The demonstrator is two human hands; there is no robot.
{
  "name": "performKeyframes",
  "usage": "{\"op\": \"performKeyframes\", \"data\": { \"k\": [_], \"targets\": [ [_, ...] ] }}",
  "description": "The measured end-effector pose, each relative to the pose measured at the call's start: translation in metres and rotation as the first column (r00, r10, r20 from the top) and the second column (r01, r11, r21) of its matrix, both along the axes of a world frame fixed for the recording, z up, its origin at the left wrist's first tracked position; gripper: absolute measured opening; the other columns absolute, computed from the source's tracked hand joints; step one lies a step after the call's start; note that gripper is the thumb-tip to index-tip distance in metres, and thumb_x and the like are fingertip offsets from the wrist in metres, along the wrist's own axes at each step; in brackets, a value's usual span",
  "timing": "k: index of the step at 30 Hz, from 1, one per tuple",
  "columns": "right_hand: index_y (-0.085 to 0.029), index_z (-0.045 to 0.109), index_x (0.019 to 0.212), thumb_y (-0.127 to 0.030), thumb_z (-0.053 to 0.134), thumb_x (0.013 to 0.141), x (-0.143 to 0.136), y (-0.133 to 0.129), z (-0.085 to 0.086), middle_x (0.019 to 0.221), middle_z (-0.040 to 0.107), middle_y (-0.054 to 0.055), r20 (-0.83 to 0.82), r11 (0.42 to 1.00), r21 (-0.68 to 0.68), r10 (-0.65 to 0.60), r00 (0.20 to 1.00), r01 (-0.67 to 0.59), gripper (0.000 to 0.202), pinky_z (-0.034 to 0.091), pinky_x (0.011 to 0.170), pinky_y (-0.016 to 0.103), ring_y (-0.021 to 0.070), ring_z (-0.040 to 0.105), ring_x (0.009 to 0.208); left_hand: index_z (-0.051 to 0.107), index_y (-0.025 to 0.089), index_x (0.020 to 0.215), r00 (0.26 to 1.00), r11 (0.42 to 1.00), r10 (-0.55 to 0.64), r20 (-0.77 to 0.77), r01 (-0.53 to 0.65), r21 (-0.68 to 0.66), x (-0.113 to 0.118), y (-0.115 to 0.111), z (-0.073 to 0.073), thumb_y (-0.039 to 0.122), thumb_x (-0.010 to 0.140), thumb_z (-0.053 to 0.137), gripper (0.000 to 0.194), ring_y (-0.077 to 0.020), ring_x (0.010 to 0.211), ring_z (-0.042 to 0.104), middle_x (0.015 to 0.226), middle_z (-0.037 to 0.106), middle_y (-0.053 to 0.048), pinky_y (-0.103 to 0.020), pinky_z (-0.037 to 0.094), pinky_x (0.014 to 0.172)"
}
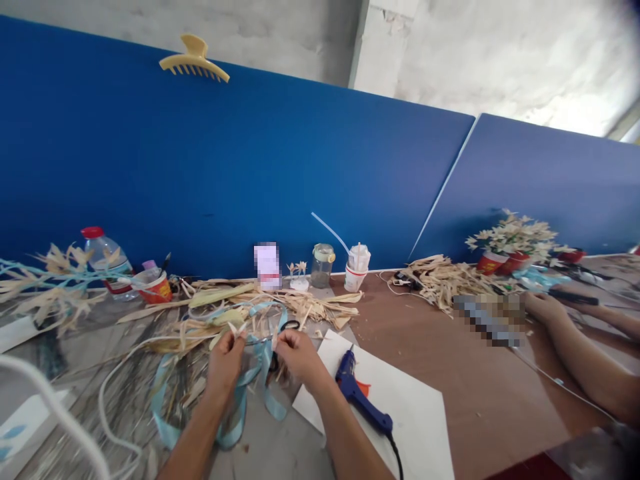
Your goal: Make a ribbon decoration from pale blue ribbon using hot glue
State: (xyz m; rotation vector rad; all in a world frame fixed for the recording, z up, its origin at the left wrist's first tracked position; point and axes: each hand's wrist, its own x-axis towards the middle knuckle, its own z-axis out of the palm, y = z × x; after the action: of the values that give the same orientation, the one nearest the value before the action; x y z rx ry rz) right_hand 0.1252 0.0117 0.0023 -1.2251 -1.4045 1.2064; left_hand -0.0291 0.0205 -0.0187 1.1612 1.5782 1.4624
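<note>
The left hand [226,357] pinches a pale husk piece [238,329] between closed fingertips; the right hand [299,353] likewise grips a husk sliver [275,342], both near the blue ribbon [275,405], presumably because thin slips need delicate holding; the hot glue gun [361,399] lies on white board [425,417], likely against drips.
</note>
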Motion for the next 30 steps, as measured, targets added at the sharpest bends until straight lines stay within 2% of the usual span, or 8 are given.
{"op": "performKeyframes", "data": {
  "k": [4,7,10,13,16,21,25,30],
  "targets": [
    [-0.019,0.053,0.057,-0.022,0.056,0.067,-0.001,0.0,0.002,0.059,0.047,-0.004,-0.132,0.996,0.088,-0.005,0.991,0.017,0.01,0.034,0.055,0.023,0.011,0.042,0.056,0.058,0.02,0.077,0.992,0.992,-0.123,-0.03,0.123,0.007,0.003,-0.001,-0.004,0.037,0.067,0.062,0.02,-0.0137,0.054,0.044,0.055,0.048,0.007,-0.025,0.035,0.054],
    [-0.019,0.058,0.056,-0.022,0.059,0.065,0.0,-0.001,0.007,0.071,0.054,0.0,-0.253,0.983,0.179,0.001,0.968,0.046,0.01,0.039,0.066,0.024,0.0143,0.05,0.072,0.059,0.02,0.08,0.973,0.973,-0.225,-0.06,0.227,0.033,0.01,-0.004,-0.006,0.033,0.068,0.06,0.017,-0.0149,0.057,0.047,0.056,0.049,0.007,-0.026,0.037,0.057],
    [-0.019,0.06,0.055,-0.026,0.063,0.063,0.0,-0.002,0.011,0.081,0.058,0.003,-0.363,0.987,0.149,0.007,0.932,0.051,0.011,0.041,0.07,0.025,0.0169,0.053,0.082,0.06,0.02,0.076,0.945,0.945,-0.317,-0.078,0.322,0.058,0.017,-0.009,-0.003,0.033,0.071,0.058,0.014,-0.0168,0.062,0.05,0.06,0.053,0.004,-0.027,0.04,0.061],
    [-0.019,0.061,0.056,-0.028,0.065,0.061,-0.001,-0.002,0.011,0.084,0.06,0.004,-0.421,0.997,0.076,0.019,0.907,0.014,0.011,0.04,0.062,0.024,0.0152,0.053,0.074,0.061,0.021,0.07,0.924,0.926,-0.364,-0.119,0.373,0.058,0.022,-0.013,0.005,0.033,0.072,0.056,0.014,-0.0199,0.068,0.054,0.062,0.056,0.002,-0.029,0.041,0.065],
    [-0.018,0.06,0.057,-0.028,0.065,0.062,-0.003,0.0,0.007,0.07,0.059,0.001,-0.417,0.999,0.042,0.042,0.908,-0.027,0.012,0.039,0.059,0.024,0.0121,0.049,0.061,0.065,0.022,0.07,0.906,0.913,-0.39,-0.165,0.404,0.06,0.026,-0.018,0.016,0.034,0.07,0.057,0.014,-0.0232,0.074,0.057,0.068,0.063,-0.001,-0.032,0.043,0.07],
    [-0.018,0.059,0.056,-0.028,0.06,0.064,0.0,0.004,0.002,0.052,0.052,-0.004,-0.301,0.998,0.028,-0.049,0.953,0.06,0.014,0.035,0.054,0.023,0.0101,0.044,0.051,0.067,0.023,0.068,0.901,0.904,-0.419,-0.11,0.425,0.045,0.028,-0.022,0.024,0.035,0.067,0.059,0.014,-0.0243,0.077,0.058,0.072,0.065,-0.004,-0.033,0.043,0.074],
    [-0.018,0.059,0.056,-0.027,0.058,0.066,0.004,0.004,0.005,0.052,0.054,-0.003,-0.283,0.998,0.027,-0.044,0.958,0.054,0.013,0.038,0.055,0.023,0.0109,0.047,0.051,0.064,0.021,0.066,0.912,0.912,-0.409,0.02,0.41,-0.031,0.025,-0.021,0.019,0.042,0.071,0.058,0.023,-0.0201,0.062,0.051,0.06,0.057,-0.001,-0.031,0.042,0.063],
    [-0.018,0.056,0.054,-0.025,0.059,0.066,0.007,0.002,0.009,0.056,0.053,-0.003,-0.191,0.996,0.078,-0.022,0.981,0.037,0.014,0.038,0.054,0.022,0.0111,0.047,0.054,0.061,0.02,0.067,0.838,0.839,-0.539,0.081,0.543,-0.035,0.018,-0.017,0.018,0.045,0.077,0.056,0.028,-0.0171,0.06,0.049,0.06,0.053,0.001,-0.029,0.04,0.06]
  ]
}}
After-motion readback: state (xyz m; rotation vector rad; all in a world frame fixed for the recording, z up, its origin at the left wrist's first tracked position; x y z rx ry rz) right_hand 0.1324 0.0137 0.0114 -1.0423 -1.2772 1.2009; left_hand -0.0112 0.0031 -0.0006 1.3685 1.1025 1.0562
